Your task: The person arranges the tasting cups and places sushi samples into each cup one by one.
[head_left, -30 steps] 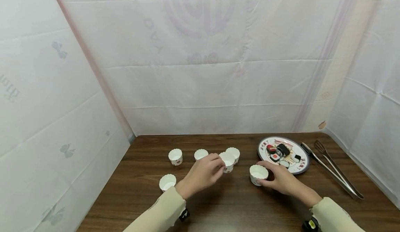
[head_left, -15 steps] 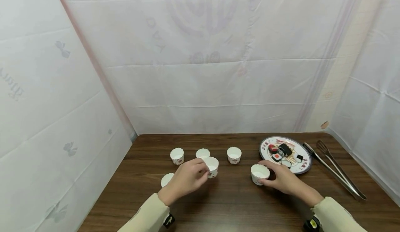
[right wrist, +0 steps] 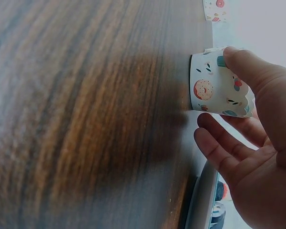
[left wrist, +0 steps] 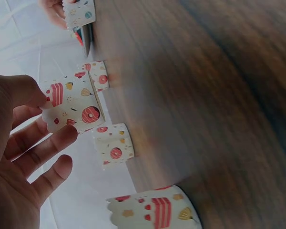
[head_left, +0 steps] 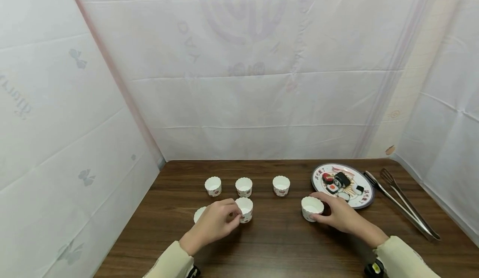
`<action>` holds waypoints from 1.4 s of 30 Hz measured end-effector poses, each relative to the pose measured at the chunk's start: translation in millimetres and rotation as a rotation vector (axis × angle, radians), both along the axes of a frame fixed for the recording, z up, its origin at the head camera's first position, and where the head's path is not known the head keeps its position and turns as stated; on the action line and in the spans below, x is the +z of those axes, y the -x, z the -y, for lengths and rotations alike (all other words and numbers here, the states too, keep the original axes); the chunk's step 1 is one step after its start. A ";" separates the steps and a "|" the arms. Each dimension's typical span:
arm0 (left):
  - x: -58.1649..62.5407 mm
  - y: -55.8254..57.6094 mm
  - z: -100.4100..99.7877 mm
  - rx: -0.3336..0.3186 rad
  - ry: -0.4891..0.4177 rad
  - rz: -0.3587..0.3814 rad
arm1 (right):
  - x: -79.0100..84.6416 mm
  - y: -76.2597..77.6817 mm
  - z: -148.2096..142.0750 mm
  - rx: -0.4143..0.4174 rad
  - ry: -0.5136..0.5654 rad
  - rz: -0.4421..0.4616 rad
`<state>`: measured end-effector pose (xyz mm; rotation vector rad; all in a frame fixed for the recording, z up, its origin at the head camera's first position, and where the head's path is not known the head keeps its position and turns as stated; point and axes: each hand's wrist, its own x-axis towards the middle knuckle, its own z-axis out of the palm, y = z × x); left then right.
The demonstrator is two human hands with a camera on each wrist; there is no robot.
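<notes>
My left hand point(head_left: 214, 224) pinches the rim of a white paper baking cup point(head_left: 245, 211) printed with red cakes and doughnuts, thumb on one side and fingers on the other. Whether its base touches the table, I cannot tell. At the right, my right hand point(head_left: 342, 215) grips another printed baking cup point(right wrist: 217, 88) between thumb and fingers, its open top facing up. Three more cups stand along the back: a left one point(head_left: 213, 186), a middle one point(head_left: 244, 187) and a right one point(head_left: 281, 186). Another cup point(head_left: 199, 214) is partly hidden behind my left hand.
A round plate point(head_left: 364, 199) bearing several sushi pieces point(head_left: 341, 179) lies beyond my right hand. To its right rest metal tongs point(head_left: 406, 211) on the brown wooden table point(head_left: 277, 244). White cloth point(head_left: 262, 103) hangs behind the table and at both sides.
My left hand has carried its cup leftward and toward me, away from the back-right cup to a place in front of the middle one. The right hand and its cup have stayed in place.
</notes>
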<state>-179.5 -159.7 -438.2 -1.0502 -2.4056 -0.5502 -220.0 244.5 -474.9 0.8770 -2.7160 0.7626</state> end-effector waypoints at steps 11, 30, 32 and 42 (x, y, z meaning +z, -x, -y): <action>-8.8 -6.0 4.2 -0.019 0.007 0.072 | -0.4 -3.3 2.3 0.002 0.005 -0.027; -12.4 -5.5 7.4 -0.090 0.059 0.152 | 1.6 -0.9 1.1 -0.001 0.002 -0.036; -11.8 -5.4 7.8 -0.098 0.058 0.161 | 1.6 -1.0 1.0 0.002 0.008 -0.030; -11.4 -4.6 9.1 -0.115 0.053 0.172 | 0.6 -0.6 0.9 0.010 0.004 -0.023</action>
